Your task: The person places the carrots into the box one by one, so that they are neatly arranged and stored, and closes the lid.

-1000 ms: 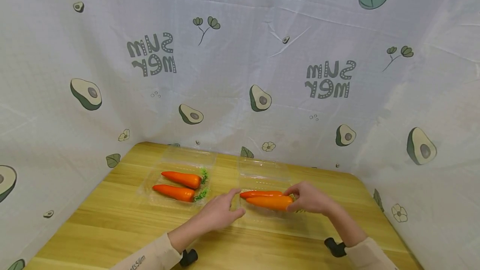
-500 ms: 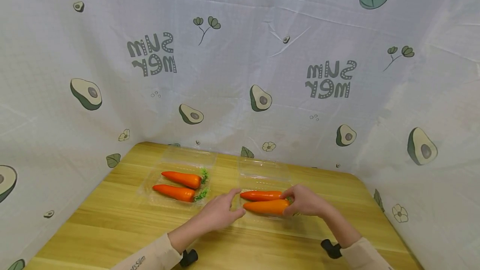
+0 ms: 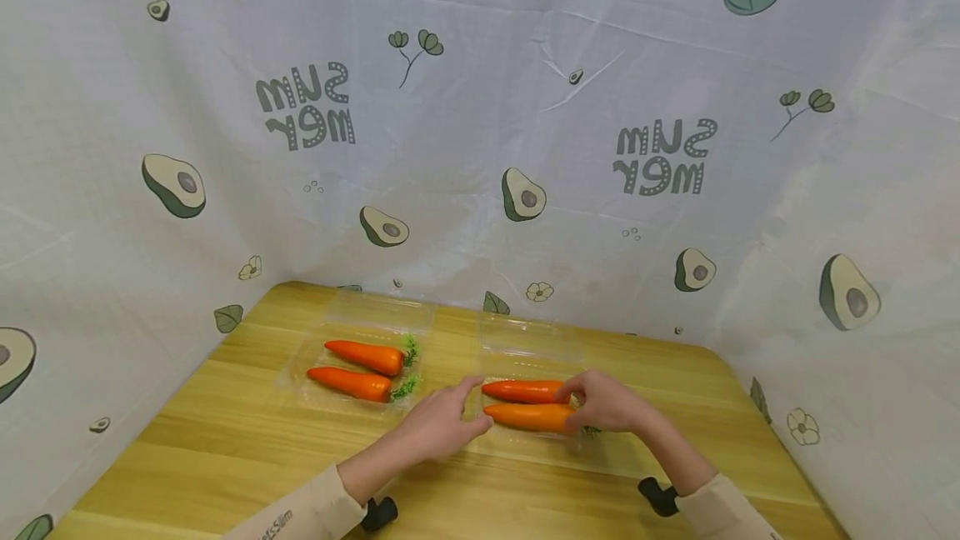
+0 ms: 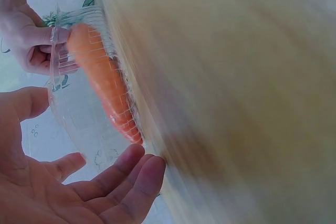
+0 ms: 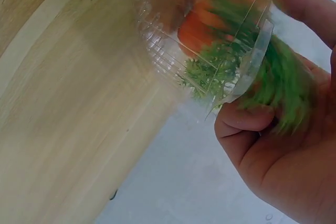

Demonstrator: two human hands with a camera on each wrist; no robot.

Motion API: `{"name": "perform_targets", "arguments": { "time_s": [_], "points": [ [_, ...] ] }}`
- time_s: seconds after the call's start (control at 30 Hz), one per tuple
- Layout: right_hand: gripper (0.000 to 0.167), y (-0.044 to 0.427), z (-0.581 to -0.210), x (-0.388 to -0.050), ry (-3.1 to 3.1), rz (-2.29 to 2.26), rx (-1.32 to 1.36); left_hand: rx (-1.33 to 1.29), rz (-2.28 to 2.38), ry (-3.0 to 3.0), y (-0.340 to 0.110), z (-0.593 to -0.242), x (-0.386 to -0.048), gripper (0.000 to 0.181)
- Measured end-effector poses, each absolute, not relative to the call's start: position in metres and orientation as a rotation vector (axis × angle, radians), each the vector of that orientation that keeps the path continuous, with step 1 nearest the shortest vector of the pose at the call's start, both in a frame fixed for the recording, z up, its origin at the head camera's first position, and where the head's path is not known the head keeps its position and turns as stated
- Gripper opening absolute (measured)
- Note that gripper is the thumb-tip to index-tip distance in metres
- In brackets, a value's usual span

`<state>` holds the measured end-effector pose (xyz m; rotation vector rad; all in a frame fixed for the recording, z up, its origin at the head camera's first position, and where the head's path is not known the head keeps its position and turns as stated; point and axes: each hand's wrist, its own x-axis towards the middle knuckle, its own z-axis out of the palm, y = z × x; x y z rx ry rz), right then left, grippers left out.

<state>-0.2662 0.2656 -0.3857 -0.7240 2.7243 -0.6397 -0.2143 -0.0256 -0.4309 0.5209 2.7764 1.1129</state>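
Two orange carrots with green tops lie in an open clear plastic clamshell box on the right: a far carrot and a near carrot. My right hand grips the near carrot at its leafy end; blurred leaves hang past the box wall by its palm. My left hand rests beside the box's left end, fingers spread and holding nothing. In the left wrist view, its fingertips are close to the carrot tip and box edge; whether they touch is unclear.
A second open clear box stands left, holding an upper carrot and a lower carrot side by side. Both lids lie back toward the printed curtain. Everything stands on a wooden table.
The near carrot has come down toward me and left, so it now lies apart from the far carrot. My right hand moved with it. My left hand has stayed still.
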Motion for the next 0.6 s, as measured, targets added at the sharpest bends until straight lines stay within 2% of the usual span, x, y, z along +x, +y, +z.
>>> {"name": "perform_targets", "arguments": {
  "time_s": [0.17,0.6],
  "points": [
    [0.024,0.2646,-0.3848,-0.2643,2.730,-0.634,-0.718,0.517,1.117,2.771,-0.0255,-0.4316,-0.2144,0.070],
    [0.030,0.2585,-0.3801,-0.2613,2.767,-0.747,-0.569,0.502,1.109,2.777,-0.0245,-0.4306,-0.2135,0.070]
  ]
}}
